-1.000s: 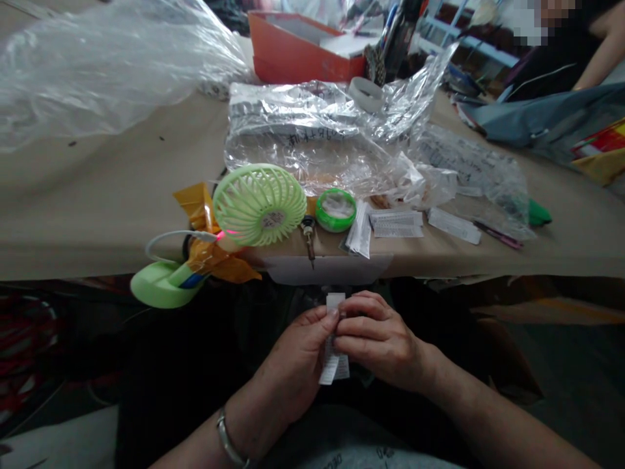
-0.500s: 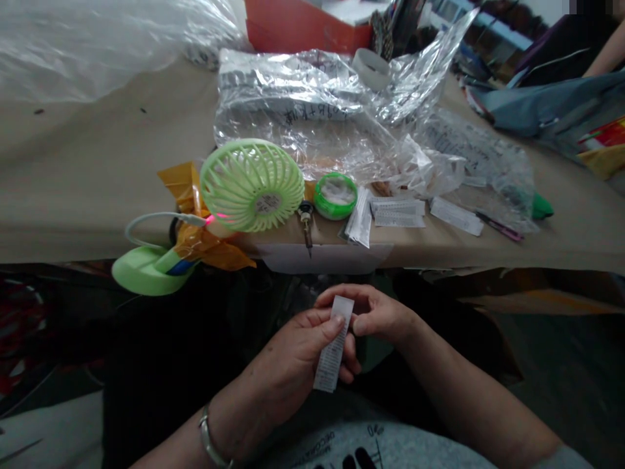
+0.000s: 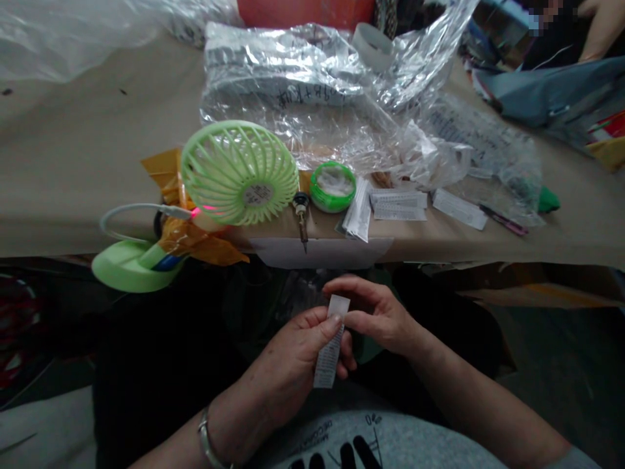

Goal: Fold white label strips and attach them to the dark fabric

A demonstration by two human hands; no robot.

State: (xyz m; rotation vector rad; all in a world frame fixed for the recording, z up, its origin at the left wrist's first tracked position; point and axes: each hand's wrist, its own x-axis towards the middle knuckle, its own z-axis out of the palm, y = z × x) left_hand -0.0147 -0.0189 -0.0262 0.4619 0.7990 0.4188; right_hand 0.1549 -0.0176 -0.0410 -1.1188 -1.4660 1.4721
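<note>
Two bare hands are seen below the green tub (image 3: 322, 203), on the near side of the table (image 3: 73, 150). There, one white printed strip (image 3: 327, 365) is pinched between the thumb and fingers of the left hand (image 3: 295, 342), on whose wrist one bracelet (image 3: 206, 438) is worn. The fingers of the right hand (image 3: 385, 319) are curved around the strip's upper end, thumb and forefinger parted; whether anything is gripped by them cannot be told. Just left of the tub, one pointed tool (image 3: 302, 218) is laid, and farther left one green fan (image 3: 239, 172) is set. Right of the tub, one bundle of strips (image 3: 359, 212), too tightly stacked to be counted, is followed by at least two overlapping strips (image 3: 399, 208) and one single strip (image 3: 459, 208). Behind the tub, one tape roll (image 3: 374, 47) and one red box (image 3: 307, 13) are seen
</note>
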